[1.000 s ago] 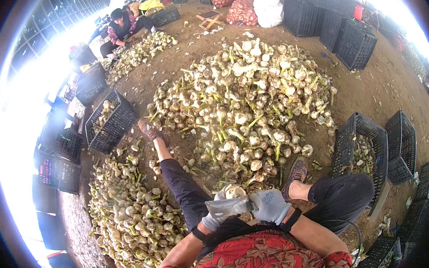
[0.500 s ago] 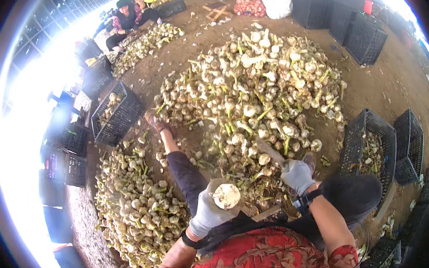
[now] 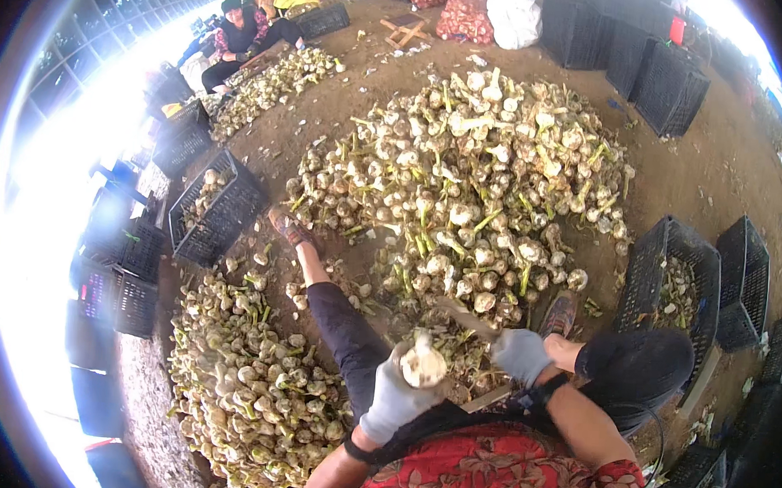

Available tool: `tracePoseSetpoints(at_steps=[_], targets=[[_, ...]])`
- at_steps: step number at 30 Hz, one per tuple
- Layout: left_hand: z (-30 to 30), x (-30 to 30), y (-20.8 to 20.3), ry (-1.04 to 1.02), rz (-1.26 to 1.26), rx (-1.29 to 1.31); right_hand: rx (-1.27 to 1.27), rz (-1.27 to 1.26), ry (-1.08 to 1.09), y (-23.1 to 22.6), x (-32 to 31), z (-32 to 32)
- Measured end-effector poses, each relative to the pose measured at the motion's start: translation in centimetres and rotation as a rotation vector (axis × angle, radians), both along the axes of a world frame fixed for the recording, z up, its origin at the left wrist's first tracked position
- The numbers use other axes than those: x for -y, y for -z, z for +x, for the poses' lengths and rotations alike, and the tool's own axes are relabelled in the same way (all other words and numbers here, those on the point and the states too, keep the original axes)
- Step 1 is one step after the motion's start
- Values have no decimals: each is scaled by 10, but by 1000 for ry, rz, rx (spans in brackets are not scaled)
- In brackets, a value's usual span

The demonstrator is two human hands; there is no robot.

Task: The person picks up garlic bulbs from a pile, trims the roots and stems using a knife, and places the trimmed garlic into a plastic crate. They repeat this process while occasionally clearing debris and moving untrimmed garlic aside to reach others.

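My left hand (image 3: 391,401), in a pale grey glove, is closed round a garlic bulb (image 3: 424,368) with a flat, pale face turned up. To its right, my gloved right hand (image 3: 522,354) grips a knife (image 3: 470,319); its blade points left and away from me, apart from the bulb, and the handle is hidden in my fingers. In front of both hands spreads a large heap of garlic with stems (image 3: 464,177). A second garlic pile (image 3: 254,386), mostly bulbs with short stems, lies by my left leg. Cut stems and scraps (image 3: 465,356) lie between my legs.
A black crate (image 3: 222,215) with some garlic stands at the left. On the right, another crate (image 3: 638,272) holds scraps, with more crates (image 3: 743,285) beside it. At the back left a person (image 3: 243,37) sits by a smaller garlic pile (image 3: 275,91). Filled red sacks (image 3: 464,19) stand behind.
My right hand has moved left with the knife, bringing the blade nearer the bulb. My left hand has shifted slightly right and down, still round the bulb. The whole view has tilted slightly.
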State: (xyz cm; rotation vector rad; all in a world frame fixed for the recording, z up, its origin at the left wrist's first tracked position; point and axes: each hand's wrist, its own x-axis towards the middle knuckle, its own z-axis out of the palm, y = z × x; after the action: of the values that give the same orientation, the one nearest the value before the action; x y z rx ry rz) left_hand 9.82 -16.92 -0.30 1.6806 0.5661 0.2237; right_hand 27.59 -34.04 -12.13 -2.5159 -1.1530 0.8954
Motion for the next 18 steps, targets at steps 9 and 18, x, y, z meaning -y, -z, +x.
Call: tracePoseSetpoints(at_steps=[9,18], targets=[[-3,-17,3,502,805,-193,-175,410,129,-91,-16,-9],[-11,-17,28,872,1252,-107,-243,159,-232,-103,-42,-9]])
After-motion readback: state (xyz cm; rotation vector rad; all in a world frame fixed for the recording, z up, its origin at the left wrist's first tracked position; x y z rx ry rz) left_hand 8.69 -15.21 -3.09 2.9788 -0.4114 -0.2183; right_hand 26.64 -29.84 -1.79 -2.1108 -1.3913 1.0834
